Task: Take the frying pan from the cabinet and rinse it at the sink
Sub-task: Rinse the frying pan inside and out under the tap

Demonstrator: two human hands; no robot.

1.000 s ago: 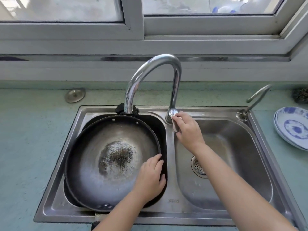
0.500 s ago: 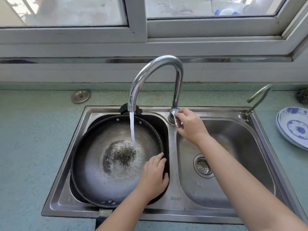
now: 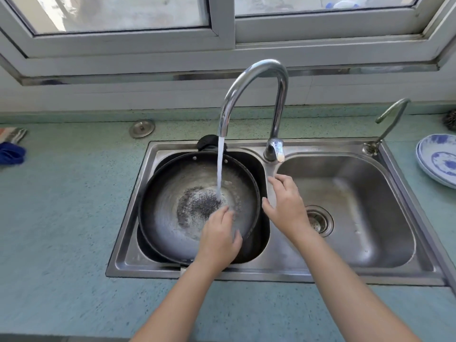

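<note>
Water (image 3: 219,174) hits pan (image 3: 162,218), left hand (image 3: 218,239) seemingly inside.

Black frying pan (image 3: 172,218), blue-patterned plates (image 3: 436,159)

The left hand (image 3: 218,239) covers the near rim of the frying pan (image 3: 167,193). The right hand (image 3: 286,206) hides part of the drain strainer (image 3: 320,222). At the frame's right edge the blue-patterned plates (image 3: 438,160) are cut off, likewise a dark bristly thing (image 3: 450,120) (unidentifiable).

Standing before a green speckled bench (image 3: 61,218), facing a white-framed window (image 3: 222,25); getting bright daylight through its panes, above a pale wall strip (image 3: 98,97).
</note>
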